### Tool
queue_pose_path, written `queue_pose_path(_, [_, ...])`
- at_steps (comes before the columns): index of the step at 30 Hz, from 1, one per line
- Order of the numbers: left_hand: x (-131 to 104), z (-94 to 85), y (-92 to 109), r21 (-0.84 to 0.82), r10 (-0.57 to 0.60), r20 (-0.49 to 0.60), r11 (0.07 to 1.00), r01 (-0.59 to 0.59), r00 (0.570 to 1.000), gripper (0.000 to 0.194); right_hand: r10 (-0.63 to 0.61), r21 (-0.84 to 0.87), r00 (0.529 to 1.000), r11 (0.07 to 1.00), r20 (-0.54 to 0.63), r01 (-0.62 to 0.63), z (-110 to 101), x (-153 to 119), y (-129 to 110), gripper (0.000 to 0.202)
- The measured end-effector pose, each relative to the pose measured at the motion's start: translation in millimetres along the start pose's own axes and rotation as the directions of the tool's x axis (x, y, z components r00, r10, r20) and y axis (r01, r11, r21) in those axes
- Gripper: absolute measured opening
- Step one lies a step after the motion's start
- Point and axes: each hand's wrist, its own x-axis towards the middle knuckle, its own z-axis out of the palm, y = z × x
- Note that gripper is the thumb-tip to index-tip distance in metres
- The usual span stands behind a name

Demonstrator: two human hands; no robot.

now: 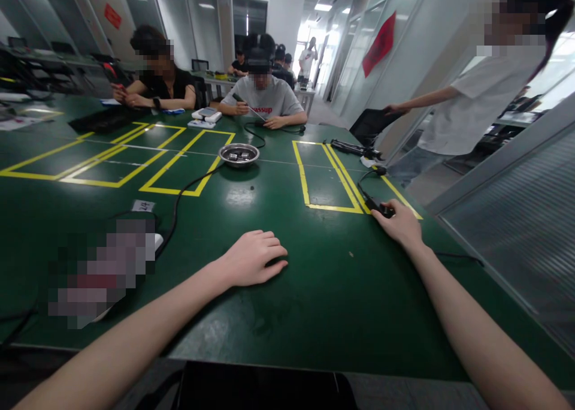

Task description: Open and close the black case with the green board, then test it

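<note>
Here, bowl (239,163) holds metal pieces (240,156); left hand (254,259) lies open, right hand (402,223) clasps device (375,206).

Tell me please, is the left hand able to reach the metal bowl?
Probably yes, with a forward stretch: the left hand rests on the table, and nothing stands between it and the metal bowl.

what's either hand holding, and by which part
The right hand grips a black corded device by its near end; the left hand holds nothing.

Dim foreground, bright background glare.
</note>
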Motion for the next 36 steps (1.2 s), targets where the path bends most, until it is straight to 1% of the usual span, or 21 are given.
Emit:
queue_pose_path(3, [0, 0.4, 0, 0.006, -0.001, 0.011, 1.0, 0.0, 1.0, 0.021, 0.042, -0.027, 0.998, 0.999, 0.036, -0.041, -1, 0, -1, 0.045])
queue_pose_path(5, [0, 0.8, -1, 0.005, -0.002, 0.011, 1.0, 0.002, 1.0, 0.021, 0.046, -0.018, 0.998, 0.999, 0.036, -0.045, 1, 0, -1, 0.05])
queue_pose_path(9, [1, 0.9, -1, 0.004, -0.005, 0.005, 1.0, 0.005, 1.0, 0.02, 0.034, 0.026, 0.999, 0.999, -0.003, -0.034, 7, 1, 4, 0.052])
queue_pose_path(13, [1, 0.0, 0, -0.003, -0.005, 0.003, 1.0, 0.005, 1.0, 0.019, 0.044, 0.12, 0.998, 0.992, -0.039, -0.039, 10, 5, 8, 0.051])
queue_pose_path(17, [1, -0.8, -1, -0.019, -0.012, -0.002, 1.0, 0.012, 1.0, 0.02, 0.152, 0.223, 0.983, 0.966, -0.099, -0.127, 9, 7, 11, 0.051])
queue_pose_path(19, [0, -1.1, -1, -0.025, -0.016, -0.002, 1.0, 0.016, 1.0, 0.02, 0.209, 0.249, 0.968, 0.953, -0.14, -0.17, 8, 8, 13, 0.051])
queue_pose_path(21, [0, -1.4, -1, -0.033, -0.018, 0.0, 0.999, 0.018, 1.0, 0.021, 0.246, 0.251, 0.957, 0.947, -0.155, -0.202, 6, 7, 16, 0.05])
queue_pose_path(25, [-1, -1.7, -1, -0.046, -0.015, 0.003, 0.999, 0.015, 1.0, 0.023, 0.325, 0.233, 0.937, 0.928, -0.125, -0.29, 0, 8, 21, 0.046])
queue_pose_path(29, [0, -1.5, -1, -0.051, -0.014, 0.01, 0.999, 0.015, 1.0, 0.023, 0.379, 0.229, 0.922, 0.908, -0.086, -0.351, -6, 8, 18, 0.041])
queue_pose_path(31, [0, -1.5, -1, -0.05, -0.016, 0.011, 0.999, 0.017, 1.0, 0.023, 0.356, 0.221, 0.932, 0.916, -0.069, -0.334, -9, 8, 15, 0.043])
queue_pose_path(34, [0, -1.9, -1, -0.048, -0.02, 0.012, 0.999, 0.021, 1.0, 0.024, 0.246, 0.137, 0.969, 0.961, -0.017, -0.241, -12, 5, 11, 0.042])
queue_pose_path(36, [0, -2.2, 0, -0.049, -0.022, 0.012, 0.999, 0.022, 1.0, 0.024, 0.176, 0.061, 0.984, 0.982, 0.017, -0.176, -13, 3, 9, 0.041])
